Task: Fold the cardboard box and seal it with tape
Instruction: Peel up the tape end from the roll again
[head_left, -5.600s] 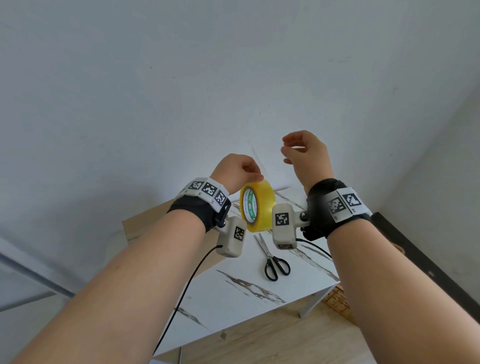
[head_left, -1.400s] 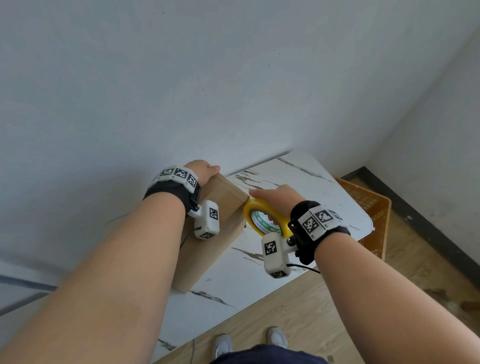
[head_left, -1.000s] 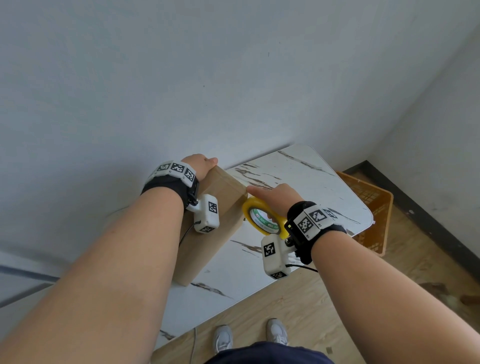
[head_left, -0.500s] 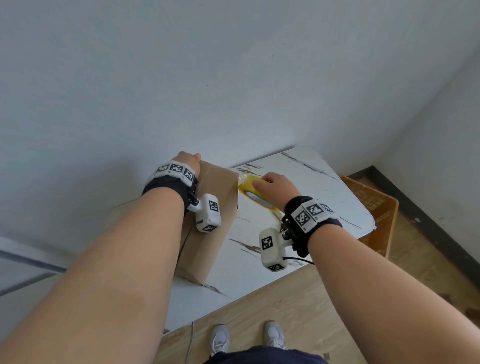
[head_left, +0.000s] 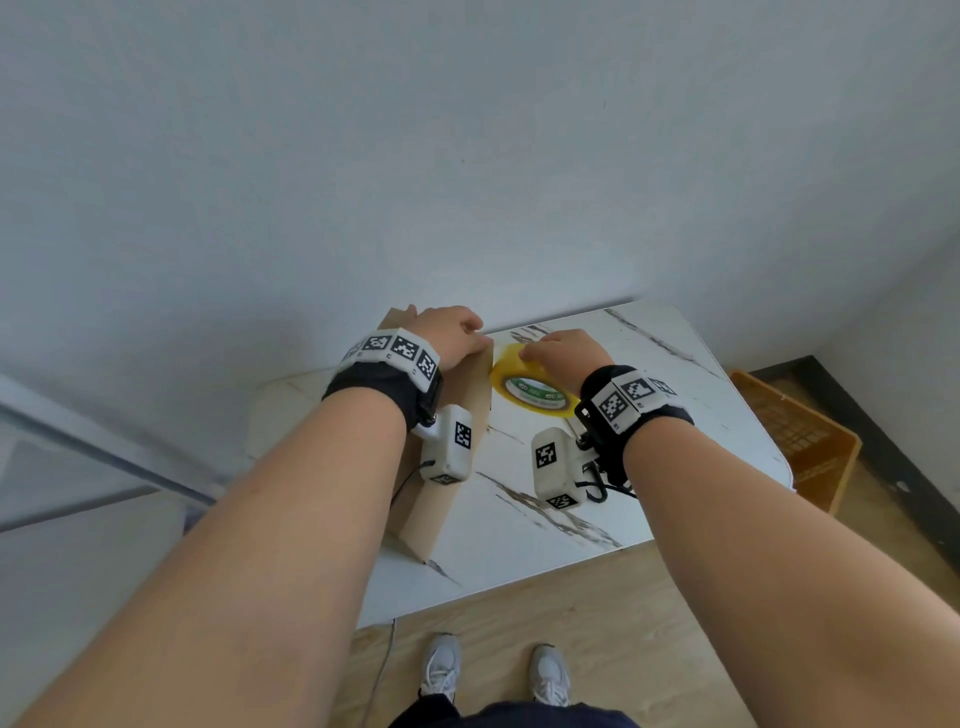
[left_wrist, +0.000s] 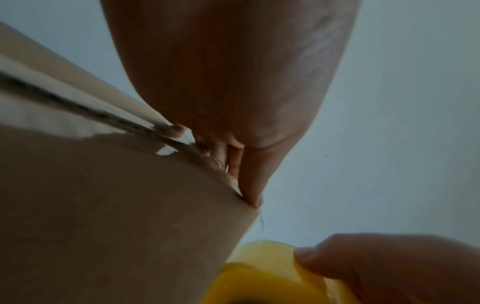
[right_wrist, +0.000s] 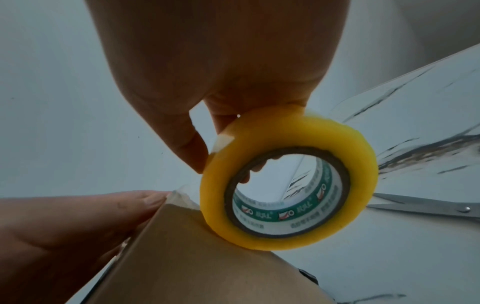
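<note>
A brown cardboard box (head_left: 451, 467) stands on the white marble table (head_left: 675, 415). My left hand (head_left: 448, 332) holds its far top corner, thumb (right_wrist: 145, 200) lying along the edge and fingers (left_wrist: 250, 185) down the far side. Just right of that corner, my right hand (head_left: 563, 352) grips a yellow tape roll (head_left: 530, 387), thumb (right_wrist: 188, 148) on the outside and fingers through the core. The roll (right_wrist: 285, 185) touches the box (right_wrist: 207, 267). A clear strip of tape (right_wrist: 182, 194) lies over the corner under my left thumb.
Scissors (right_wrist: 428, 205) lie on the table beyond the roll, hidden by my hand in the head view. An orange crate (head_left: 800, 441) stands on the wooden floor to the right of the table. A grey wall runs close behind the table.
My right hand has carried the roll from the box's near side up to its far top corner. The box has been turned more end-on to me. My left hand has stayed on the top edge.
</note>
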